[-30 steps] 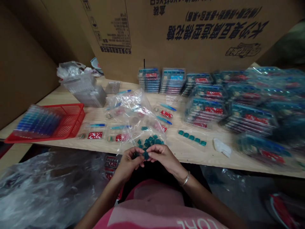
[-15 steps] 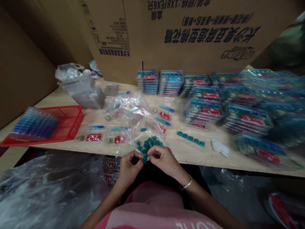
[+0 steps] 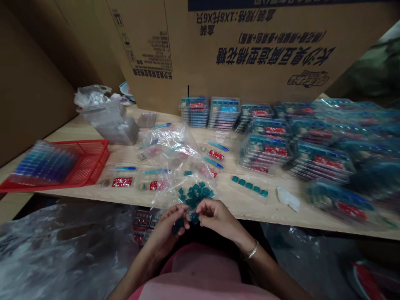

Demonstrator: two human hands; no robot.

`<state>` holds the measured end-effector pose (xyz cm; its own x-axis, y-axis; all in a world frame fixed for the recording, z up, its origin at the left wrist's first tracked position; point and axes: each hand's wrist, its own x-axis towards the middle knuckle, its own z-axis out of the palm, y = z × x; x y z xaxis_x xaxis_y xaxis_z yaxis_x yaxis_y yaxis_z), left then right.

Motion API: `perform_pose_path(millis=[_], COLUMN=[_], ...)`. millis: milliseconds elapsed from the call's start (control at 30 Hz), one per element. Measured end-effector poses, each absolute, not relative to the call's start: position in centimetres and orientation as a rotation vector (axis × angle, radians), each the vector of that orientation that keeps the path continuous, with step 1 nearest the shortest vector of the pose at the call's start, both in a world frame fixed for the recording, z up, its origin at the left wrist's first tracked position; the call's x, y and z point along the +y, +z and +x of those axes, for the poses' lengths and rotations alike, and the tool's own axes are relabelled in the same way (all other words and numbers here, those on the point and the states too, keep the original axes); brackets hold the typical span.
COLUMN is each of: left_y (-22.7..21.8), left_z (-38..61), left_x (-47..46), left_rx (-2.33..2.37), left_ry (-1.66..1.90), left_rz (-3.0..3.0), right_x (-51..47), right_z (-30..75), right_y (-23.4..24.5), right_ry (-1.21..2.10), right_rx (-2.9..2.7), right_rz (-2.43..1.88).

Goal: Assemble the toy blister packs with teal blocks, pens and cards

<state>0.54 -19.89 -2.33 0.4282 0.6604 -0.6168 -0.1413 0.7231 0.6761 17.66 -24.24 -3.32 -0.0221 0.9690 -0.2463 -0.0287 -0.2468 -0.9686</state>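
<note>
My left hand [image 3: 168,227] and my right hand [image 3: 215,214] meet just below the table's front edge, fingers curled. Both pinch small teal tiles [image 3: 187,218] held between them. Right above my hands, a loose heap of the same teal tiles [image 3: 196,192] lies on a clear plastic bag at the table's edge. A short row of teal tiles [image 3: 250,186] sits in a clear tray to the right of the heap.
A red mesh basket [image 3: 92,160] holding blue-edged clear packs stands at the left. Stacks of filled clear packs [image 3: 265,141] cover the back and right. Blue pens [image 3: 214,162], red die packets [image 3: 121,181], a crumpled white scrap [image 3: 289,198] and cardboard boxes [image 3: 250,50] are about.
My hands have dropped slightly and drawn nearer to me, still working the teal tiles between the fingers. The view has tilted down a little.
</note>
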Motion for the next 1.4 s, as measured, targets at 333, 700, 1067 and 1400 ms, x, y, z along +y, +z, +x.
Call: perform_pose_path(millis=[333,700,1067,1400], left_y=[-1.7,-2.1,-2.3,-1.7], left_z=[0.1,-0.5,-0.4,-0.6], left_x=[-19.4,-19.0,-18.6,-18.3], left_rx=[0.804,0.882,0.876,0.903], left_ry=[0.412,0.469,0.574,0.565], left_rz=[0.211,0.274,0.188,0.382], right_x=[-24.4,-19.6,-20.2,-20.5], right_z=[17.6,19.7,16.7,21.8], right_y=[-1.3,-3.0,-2.7,-3.1], right_ry=[1.106,0.318,0.667,0.075], right_rx=[-1.268,-2.142,-1.786,-1.471], right_rz=[-1.338,-1.833,-1.523,-1.738])
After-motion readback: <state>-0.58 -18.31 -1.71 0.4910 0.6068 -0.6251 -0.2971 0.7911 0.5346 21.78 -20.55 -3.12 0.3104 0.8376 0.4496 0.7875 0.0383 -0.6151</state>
